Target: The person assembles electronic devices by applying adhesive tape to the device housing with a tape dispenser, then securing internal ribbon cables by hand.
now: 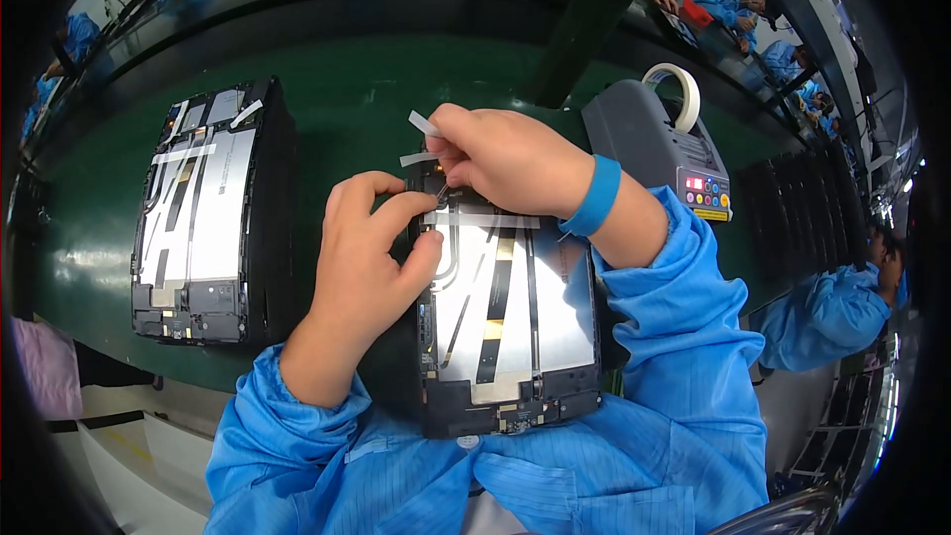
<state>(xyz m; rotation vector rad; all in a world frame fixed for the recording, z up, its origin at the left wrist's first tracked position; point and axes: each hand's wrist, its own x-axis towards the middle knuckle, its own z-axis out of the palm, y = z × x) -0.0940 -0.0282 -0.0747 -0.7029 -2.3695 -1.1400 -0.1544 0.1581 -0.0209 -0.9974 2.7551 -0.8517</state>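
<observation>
In front of me lies a tablet-like device with its inside exposed [555, 327], showing silver panels, dark flat cables and black modules at its near end. A strip of whitish tape [480, 221] crosses its upper part. My left hand [371, 248] rests at its upper left edge, thumb and forefinger apart, fingertips touching it. Above that edge, my right hand [510, 159] is closed in a pinch, with a short white strip of tape [423, 123] sticking out from the fingers. A second pale strip [417, 159] projects beside the fingertips. What lies directly under the right fingers is hidden.
A stack of similar opened devices [203, 218] stands on the green bench [347, 79] at left. To the right is a grey tape dispenser [659, 144] with a tape roll [674, 94]. A dark post [604, 20] rises behind. Several people in blue work around the bench.
</observation>
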